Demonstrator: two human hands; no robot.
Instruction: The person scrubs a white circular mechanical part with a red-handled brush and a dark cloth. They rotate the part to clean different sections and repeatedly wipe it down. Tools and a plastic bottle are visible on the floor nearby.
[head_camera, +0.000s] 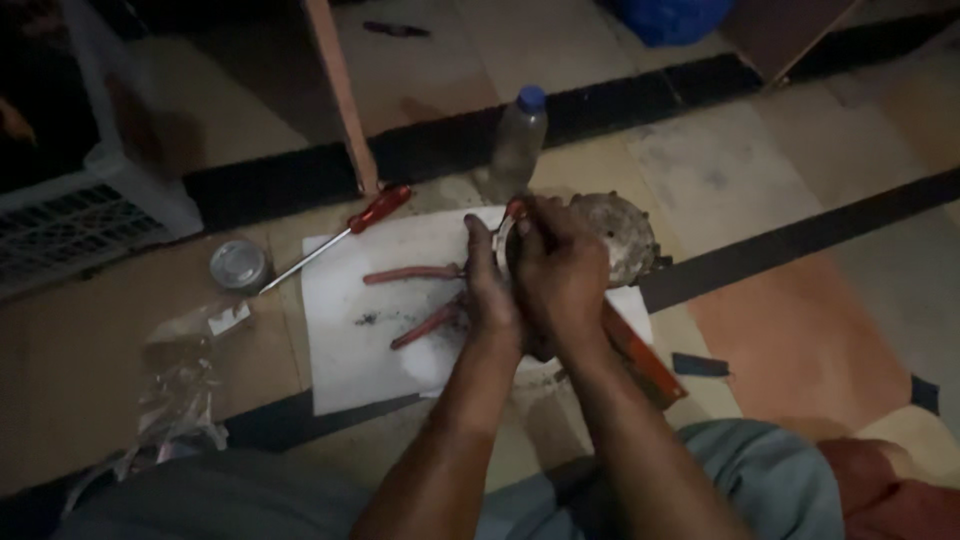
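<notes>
Both hands' grip stays unclear: left hand (492, 285) and right hand (560, 275) cover a dirty round metal part (615, 232) at the white sheet's (345, 355) right edge, red-handled pliers (420, 295) lying idle beside them, work apparently midway.

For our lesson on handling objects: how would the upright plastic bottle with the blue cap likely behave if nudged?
The plastic bottle stands tall and narrow, so it would probably tip easily. It looks clear and thin-walled, likely light. Once down, its round body would probably roll.
</notes>
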